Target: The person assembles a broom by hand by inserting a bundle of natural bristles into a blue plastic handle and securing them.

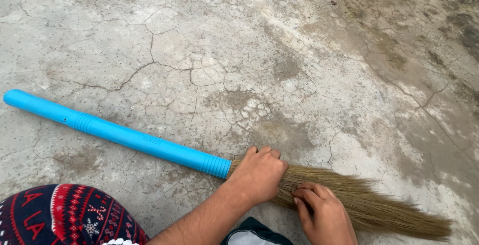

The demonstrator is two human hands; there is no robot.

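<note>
Broom (199, 162) lies flat on cracked concrete floor (249, 50), blue handle (115, 134) pointing left, straw bristles (369, 205) to the right. Left hand (258, 174) is closed around the bristle neck just past the handle's ribbed end. Right hand (322, 212) rests on the bristles just beside it, fingers curled, pressing or picking at the straw; a firm grip cannot be told. Step in hand, judged: tidying or tightening the bristle bundle. Next move likely needs the neck held steady. No containers visible. Patterned cloth (65, 215) at lower left.
</note>
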